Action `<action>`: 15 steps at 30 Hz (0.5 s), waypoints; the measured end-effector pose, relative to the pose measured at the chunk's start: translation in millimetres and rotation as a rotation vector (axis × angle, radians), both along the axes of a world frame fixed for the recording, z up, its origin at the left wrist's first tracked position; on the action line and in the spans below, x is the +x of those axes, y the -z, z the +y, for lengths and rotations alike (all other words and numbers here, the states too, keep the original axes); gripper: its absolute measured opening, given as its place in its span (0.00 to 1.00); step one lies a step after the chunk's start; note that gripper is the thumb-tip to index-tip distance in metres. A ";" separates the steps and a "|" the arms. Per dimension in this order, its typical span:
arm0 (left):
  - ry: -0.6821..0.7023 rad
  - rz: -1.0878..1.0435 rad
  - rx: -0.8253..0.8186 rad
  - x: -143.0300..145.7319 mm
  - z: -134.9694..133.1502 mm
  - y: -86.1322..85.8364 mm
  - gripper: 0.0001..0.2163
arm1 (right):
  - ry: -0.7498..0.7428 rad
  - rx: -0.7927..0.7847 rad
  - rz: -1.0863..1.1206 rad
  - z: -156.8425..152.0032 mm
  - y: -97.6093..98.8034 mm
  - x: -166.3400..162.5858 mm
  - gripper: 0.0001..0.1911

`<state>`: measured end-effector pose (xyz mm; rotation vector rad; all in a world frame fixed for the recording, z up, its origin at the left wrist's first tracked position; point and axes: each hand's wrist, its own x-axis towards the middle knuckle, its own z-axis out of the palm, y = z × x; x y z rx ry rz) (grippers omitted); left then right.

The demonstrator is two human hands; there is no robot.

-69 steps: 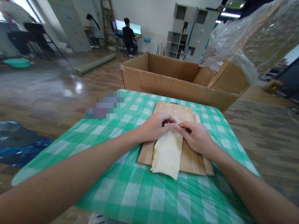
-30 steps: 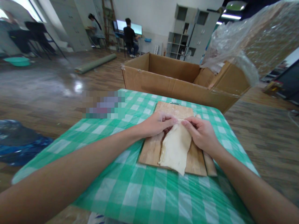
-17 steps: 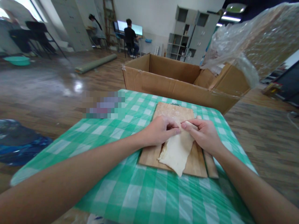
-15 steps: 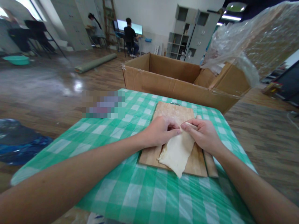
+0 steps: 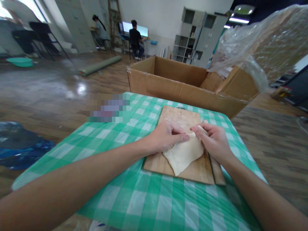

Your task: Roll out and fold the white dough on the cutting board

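Observation:
A thin, pale sheet of dough hangs from both hands over a wooden cutting board. My left hand pinches its upper edge between thumb and fingers. Close beside it, my right hand grips the same edge farther right. The dough's lower end narrows to a corner above the near part of the board. Flour dusts the board's far half. Along the right side of the board lies a wooden rolling pin, partly hidden by my right hand and wrist.
A green and white checked cloth covers the table. Behind the table stands a large open cardboard box with plastic wrap at its right. A blurred-out patch sits at the table's left edge. People sit in the background.
Both hands have shifted slightly right along the dough's upper edge. The dough's lower corner has swung left and up, and the sheet now looks wider.

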<state>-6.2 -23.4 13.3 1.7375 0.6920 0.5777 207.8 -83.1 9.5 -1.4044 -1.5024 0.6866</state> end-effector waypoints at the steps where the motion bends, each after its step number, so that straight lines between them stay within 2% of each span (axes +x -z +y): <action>1: -0.014 0.009 0.019 -0.1 -0.7 -1.5 0.16 | -0.011 -0.031 0.020 -0.6 -0.1 -0.1 0.21; 6: -0.029 0.003 0.076 -1.6 1.4 -1.1 0.17 | -0.034 -0.073 -0.026 -2.6 -6.8 -3.3 0.18; 12: 0.044 -0.010 -0.134 -4.5 8.4 6.1 0.21 | 0.066 -0.014 -0.063 -2.2 -7.3 -3.0 0.15; 15: 0.044 0.022 -0.055 -5.2 8.2 4.4 0.20 | 0.089 0.007 -0.059 -1.6 -5.2 -0.5 0.15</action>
